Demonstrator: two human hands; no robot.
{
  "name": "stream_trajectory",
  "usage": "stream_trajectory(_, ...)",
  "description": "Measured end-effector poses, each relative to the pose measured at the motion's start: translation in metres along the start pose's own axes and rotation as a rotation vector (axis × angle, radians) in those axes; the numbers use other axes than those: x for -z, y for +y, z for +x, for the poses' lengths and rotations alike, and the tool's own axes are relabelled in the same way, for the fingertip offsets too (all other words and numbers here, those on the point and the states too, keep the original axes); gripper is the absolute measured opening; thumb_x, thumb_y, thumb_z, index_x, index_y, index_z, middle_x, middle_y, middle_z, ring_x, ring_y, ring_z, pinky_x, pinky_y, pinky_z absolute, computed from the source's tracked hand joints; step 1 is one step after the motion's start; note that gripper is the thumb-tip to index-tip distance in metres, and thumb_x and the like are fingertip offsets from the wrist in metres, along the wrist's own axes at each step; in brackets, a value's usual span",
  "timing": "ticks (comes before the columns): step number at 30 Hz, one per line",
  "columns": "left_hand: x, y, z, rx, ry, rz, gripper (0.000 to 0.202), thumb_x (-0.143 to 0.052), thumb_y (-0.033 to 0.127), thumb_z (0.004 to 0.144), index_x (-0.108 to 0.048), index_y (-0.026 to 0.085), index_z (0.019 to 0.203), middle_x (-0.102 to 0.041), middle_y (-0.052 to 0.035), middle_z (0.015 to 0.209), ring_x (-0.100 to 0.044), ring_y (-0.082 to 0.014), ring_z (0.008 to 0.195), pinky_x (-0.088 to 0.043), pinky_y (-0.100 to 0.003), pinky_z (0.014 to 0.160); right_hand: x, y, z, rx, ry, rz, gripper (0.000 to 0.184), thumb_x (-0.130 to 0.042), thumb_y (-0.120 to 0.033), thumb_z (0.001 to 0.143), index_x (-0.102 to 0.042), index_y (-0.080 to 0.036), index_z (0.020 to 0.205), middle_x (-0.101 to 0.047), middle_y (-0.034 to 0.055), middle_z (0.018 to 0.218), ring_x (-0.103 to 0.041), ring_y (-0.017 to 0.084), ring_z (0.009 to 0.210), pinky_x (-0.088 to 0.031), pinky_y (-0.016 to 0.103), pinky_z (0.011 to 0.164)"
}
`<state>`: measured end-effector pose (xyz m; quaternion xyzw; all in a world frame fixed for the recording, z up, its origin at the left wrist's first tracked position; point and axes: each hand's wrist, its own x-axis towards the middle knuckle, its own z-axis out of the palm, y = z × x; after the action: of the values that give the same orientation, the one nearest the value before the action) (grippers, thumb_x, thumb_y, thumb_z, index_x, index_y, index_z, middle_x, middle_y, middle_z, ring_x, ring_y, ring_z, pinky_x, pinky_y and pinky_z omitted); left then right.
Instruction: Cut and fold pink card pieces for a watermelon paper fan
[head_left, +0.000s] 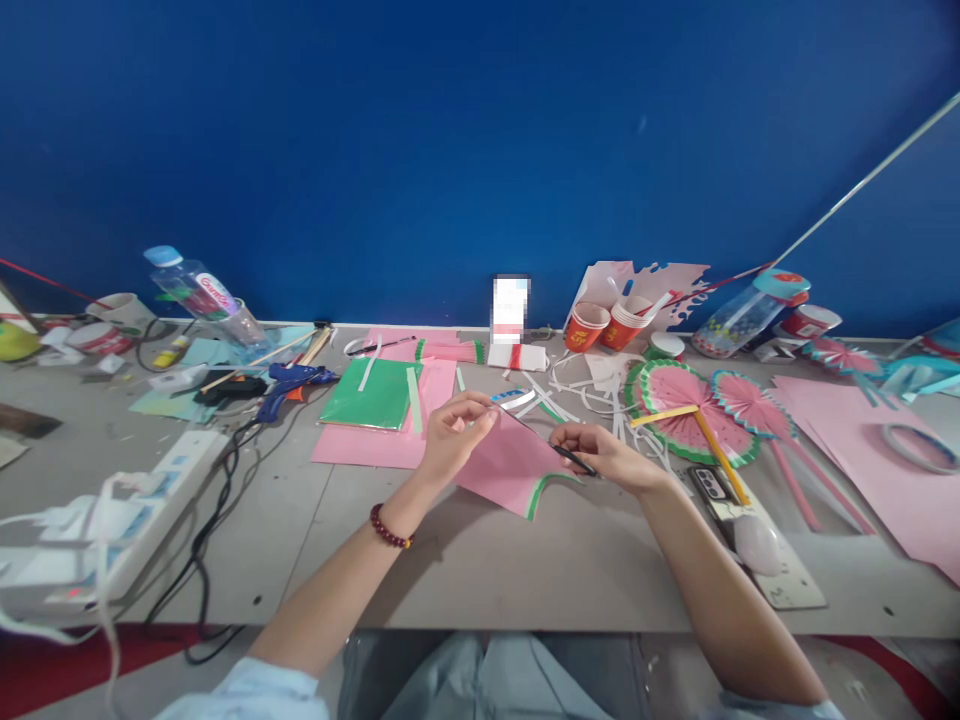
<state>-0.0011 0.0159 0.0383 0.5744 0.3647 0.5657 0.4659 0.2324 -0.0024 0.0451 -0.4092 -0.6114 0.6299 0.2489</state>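
Note:
My left hand (459, 432) is closed in a pinch at the upper left corner of a sheet of pink paper (506, 465). A green and white strip borders the sheet's lower right edge, and the sheet is slightly raised and curved. In my right hand (600, 455) is a slim black pen-like tool (576, 460), lying at the paper's right side; its exact kind is unclear. A thin dark line runs along the paper's top edge between both hands. Just beyond lie white paper strips (536, 395) and a roll of tape (514, 398).
Left are a green paper pack (375, 393), a blue glue gun (296, 385), a white power strip (150, 510) and a tilted bottle (206, 290). Right are watermelon paper fans (694, 400), a phone (780, 570) with a mouse on it, red cups (586, 326) and pink sheets (862, 450).

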Motion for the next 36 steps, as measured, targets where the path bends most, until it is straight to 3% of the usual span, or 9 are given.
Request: stream_trajectory(36, 0.0003, -0.0024, 0.0017, -0.01, 0.011, 0.03, 0.019, -0.068, 0.031, 0.074, -0.065, 0.018, 0.06, -0.062, -0.0052, 0.08, -0.056, -0.0164, 0.076, -0.044, -0.031, 0.071, -0.0017, -0.0025, 0.0003, -0.013, 0.009, -0.001, 0.018, -0.059, -0.032, 0.079, -0.055, -0.015, 0.08, -0.049, -0.004, 0.066, -0.041, 0.004, 0.053, -0.029, 0.02, 0.051)
